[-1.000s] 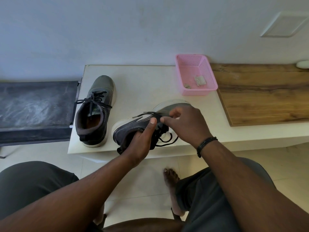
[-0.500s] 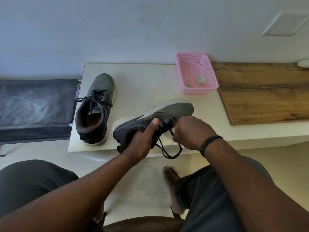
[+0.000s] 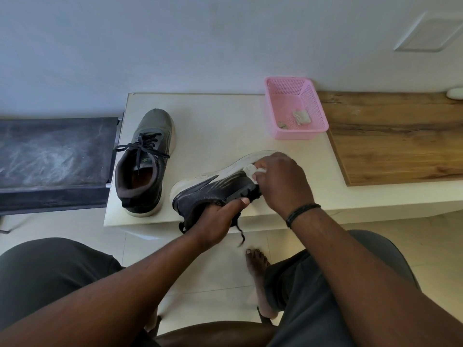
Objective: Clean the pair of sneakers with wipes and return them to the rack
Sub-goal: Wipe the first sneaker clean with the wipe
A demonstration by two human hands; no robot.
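The right hand [image 3: 283, 181] has left the laces it was tugging half a second ago, and its grip now pinches a white wipe [image 3: 254, 171] against the tilted sneaker [image 3: 215, 189] near the toe, so wiping looks under way. The left hand [image 3: 215, 219] keeps its grip curled round the collar, sole facing the wall, low over the counter [image 3: 220, 121]. The other sneaker [image 3: 145, 164] waits upright nearby, and the pink basket [image 3: 295, 106] holds used-looking scraps.
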